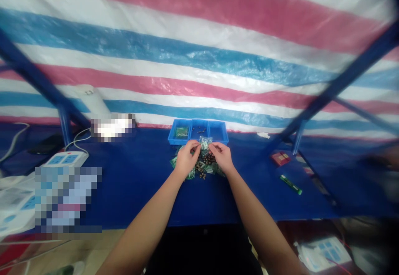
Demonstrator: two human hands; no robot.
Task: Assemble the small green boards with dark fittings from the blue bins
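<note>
Fingers (195, 146) of the left hand (186, 159) and right hand (222, 157) pinched closed on a small clear plastic bag (205, 143)

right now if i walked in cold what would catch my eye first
The pink, white and blue striped tarpaulin filling the back of the view stands out first. Below it, at the centre of the blue-covered bench, the left hand and right hand pinch a small clear plastic bag over a heap of small bags and dark metal pieces. A blue divided plastic tray sits just behind them.
</note>
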